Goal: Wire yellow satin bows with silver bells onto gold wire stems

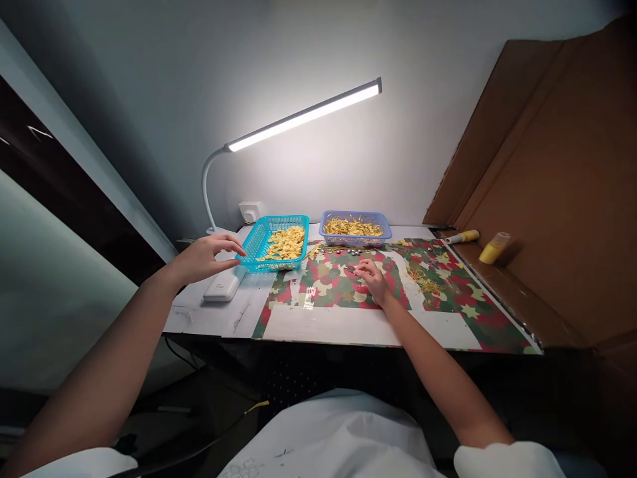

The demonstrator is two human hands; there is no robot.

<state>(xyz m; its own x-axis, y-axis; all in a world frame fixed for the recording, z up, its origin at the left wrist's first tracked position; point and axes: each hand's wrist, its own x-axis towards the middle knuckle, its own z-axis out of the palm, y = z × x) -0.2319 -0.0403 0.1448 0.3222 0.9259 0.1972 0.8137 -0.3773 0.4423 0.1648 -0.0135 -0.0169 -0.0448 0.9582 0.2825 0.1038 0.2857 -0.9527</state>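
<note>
A white top (343,438) with short sleeves (510,461) bears a thin line-drawn print (247,469).

I note the turquoise basket (273,267) and the purple basket (348,241) as smooth plastic. The gold pieces (353,228) in the latter show a glossy, metallic-looking finish. The camouflage sheet (336,289) is smooth and glossy, catching patches of glare. Cardboard (552,172): matt brown, rough along its upright edge. Power bank (223,286): smooth plastic. Shirt (338,438): matt, creased cloth. Wall (298,53): smooth, matt.

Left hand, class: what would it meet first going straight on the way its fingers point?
Most likely the turquoise basket of yellow pieces, though depth is unclear and the left hand might pass above it.
</note>
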